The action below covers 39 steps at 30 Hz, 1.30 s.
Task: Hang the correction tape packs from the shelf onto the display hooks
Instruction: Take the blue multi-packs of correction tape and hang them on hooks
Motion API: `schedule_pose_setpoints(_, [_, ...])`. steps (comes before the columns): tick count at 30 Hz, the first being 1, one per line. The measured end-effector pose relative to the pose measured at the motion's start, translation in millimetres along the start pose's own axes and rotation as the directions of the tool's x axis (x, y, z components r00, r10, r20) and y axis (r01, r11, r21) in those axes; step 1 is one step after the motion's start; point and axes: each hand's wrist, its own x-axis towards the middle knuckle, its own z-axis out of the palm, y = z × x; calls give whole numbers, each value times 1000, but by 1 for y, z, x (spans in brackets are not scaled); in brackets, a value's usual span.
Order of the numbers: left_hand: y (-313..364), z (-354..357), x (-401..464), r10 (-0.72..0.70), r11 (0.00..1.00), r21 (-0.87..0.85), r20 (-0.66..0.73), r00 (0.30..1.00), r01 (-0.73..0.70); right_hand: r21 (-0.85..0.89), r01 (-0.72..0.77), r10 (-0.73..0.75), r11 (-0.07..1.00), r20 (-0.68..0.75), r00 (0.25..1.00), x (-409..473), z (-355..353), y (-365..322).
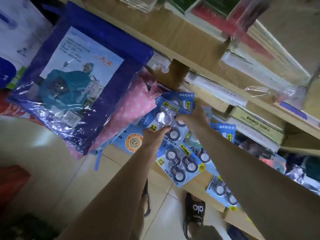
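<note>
Both hands hold 1 blue correction tape pack up against the front of a wooden shelf unit. The left hand grips the pack's lower edge, its fingers curled onto the clear blister over the round tape rolls. The right hand holds the pack's right side, with its fingers curled round the edge behind the card, so most of them are hidden. The pack is tilted, its top corner just under a wooden block on the shelf front, where a small clear hook sticks out. Whether the pack's hole is on a hook cannot be told; that part is blurred.

Below the held pack, 2 more packs marked "VALUE PACK" lie on the lower shelf, overlapping each other, and another pack lies near the shelf's front edge by the right forearm. A further pack stands up behind the right wrist.

To the left hang a blue raincoat bag and, touching it, a pink dotted one. Stacked books fill the shelf on the right. A foot in a black sandal stands on the tiled floor.
</note>
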Motion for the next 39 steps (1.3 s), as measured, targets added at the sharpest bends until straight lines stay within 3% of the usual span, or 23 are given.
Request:
schedule_pose_setpoints(9, [4, -10, -12, -3, 966, -257, 84, 996, 24, 199, 44, -74, 979, 144, 987, -17, -18, -9])
schedule_pose_setpoints(17, [12, -14, -53, 48, 999, -19, 175, 983, -46, 352, 18, -64, 936, 121, 991, -70, -46, 9])
schedule_pose_setpoints(21, [-6, -26, -56, 20, 1000, -8, 83, 996, -20, 448, -88, 13, 890, 169, 986, -88, -52, 26])
schedule_pose_setpoints(26, [-57, -37, -58, -152, 988, -28, -115, 982, 150, 263, -50, -11, 964, 224, 975, -99, -33, 74])
schedule_pose_setpoints(31, [-96, -42, -54, -238, 967, -70, 97, 966, 245, 99, 6, -33, 995, 271, 962, -93, -13, 118])
schedule_pose_setpoints(37, [-127, -30, -30, -232, 971, -58, -5, 973, 231, -118, 140, -96, 983, 318, 943, -95, 17, 141])
schedule_pose_setpoints(39, [-128, -32, -33, -195, 979, -70, -19, 981, 194, -91, 126, -94, 988, 301, 949, -102, 22, 138])
